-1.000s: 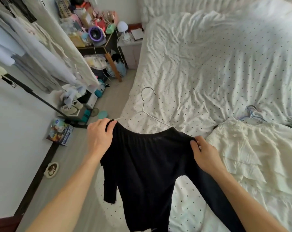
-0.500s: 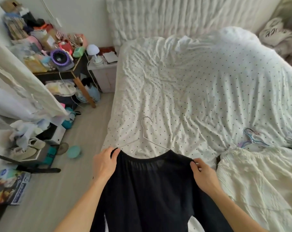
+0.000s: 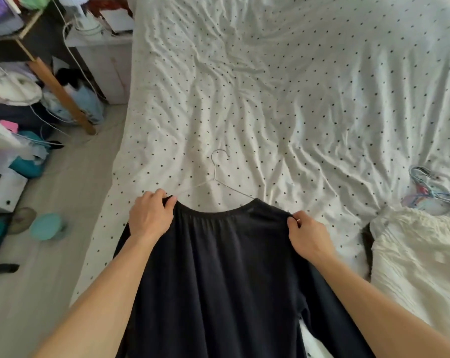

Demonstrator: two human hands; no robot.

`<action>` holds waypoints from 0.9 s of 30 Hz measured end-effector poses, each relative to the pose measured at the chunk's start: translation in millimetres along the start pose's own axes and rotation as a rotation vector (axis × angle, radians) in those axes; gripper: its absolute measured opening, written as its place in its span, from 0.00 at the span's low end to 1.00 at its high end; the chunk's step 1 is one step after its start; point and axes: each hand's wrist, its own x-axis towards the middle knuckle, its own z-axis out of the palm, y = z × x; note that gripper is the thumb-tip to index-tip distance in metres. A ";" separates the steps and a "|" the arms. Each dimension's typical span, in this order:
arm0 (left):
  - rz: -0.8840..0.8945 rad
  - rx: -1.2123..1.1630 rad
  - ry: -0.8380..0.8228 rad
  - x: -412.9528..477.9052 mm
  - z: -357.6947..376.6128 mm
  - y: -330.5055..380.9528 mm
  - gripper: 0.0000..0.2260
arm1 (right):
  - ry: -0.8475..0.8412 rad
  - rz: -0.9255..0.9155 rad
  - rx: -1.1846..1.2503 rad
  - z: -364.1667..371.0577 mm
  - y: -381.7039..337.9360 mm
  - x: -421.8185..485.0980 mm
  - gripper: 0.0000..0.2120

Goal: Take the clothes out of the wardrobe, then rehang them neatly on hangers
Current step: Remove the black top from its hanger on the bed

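Observation:
A black long-sleeved top is spread at the near edge of the bed, its neckline facing away from me. My left hand grips its left shoulder and my right hand pinches its right shoulder. A thin silver wire hanger lies on the dotted sheet just beyond the neckline, and its right arm runs under the collar. A cream ruffled garment lies on the bed at the right.
The bed, under a white dotted sheet, fills the middle. A bunch of pastel hangers lies at the right edge. Left of the bed are a white nightstand, a cluttered shelf, bags, and a teal round object on the grey floor.
My view swung from the clothes rack towards the bed and lower. Both hands carried the black top forward, so its neckline now lies against the wire hanger.

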 end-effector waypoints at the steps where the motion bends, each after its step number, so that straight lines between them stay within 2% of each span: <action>1: 0.011 0.035 -0.027 -3.8 15.4 -4.9 0.16 | -0.021 -0.001 -0.038 12.4 8.3 4.7 0.12; 4: 0.065 0.144 0.013 -18.6 54.4 -16.3 0.15 | -0.040 -0.015 -0.067 45.2 31.4 4.8 0.15; 8: 0.084 0.253 0.055 -0.6 61.1 -10.2 0.13 | -0.024 -0.015 -0.093 58.1 38.8 12.9 0.12; 11: 0.077 0.197 0.146 19.1 58.9 -2.5 0.14 | 0.077 -0.009 -0.011 49.8 27.3 27.0 0.11; 13: 0.036 0.151 0.142 24.0 65.8 1.7 0.14 | 0.117 -0.001 0.026 42.2 22.1 35.6 0.10; 17: -0.012 0.118 0.116 19.0 75.9 5.3 0.15 | 0.004 0.031 0.078 31.5 24.9 29.2 0.15; 20: -0.036 0.052 0.020 6.3 65.8 9.1 0.20 | 0.038 -0.005 0.081 13.9 34.9 -19.7 0.23; 22: -0.014 0.024 -0.005 -24.9 57.0 10.3 0.24 | 0.107 -0.044 0.102 -2.3 54.0 -74.6 0.22; 24: 0.039 0.001 -0.044 -80.7 52.9 16.2 0.28 | 0.153 -0.103 0.087 -19.1 83.7 -140.0 0.19; 27: 0.161 -0.032 -0.148 -196.6 54.8 29.8 0.28 | 0.210 -0.159 -0.152 -33.2 142.9 -234.4 0.22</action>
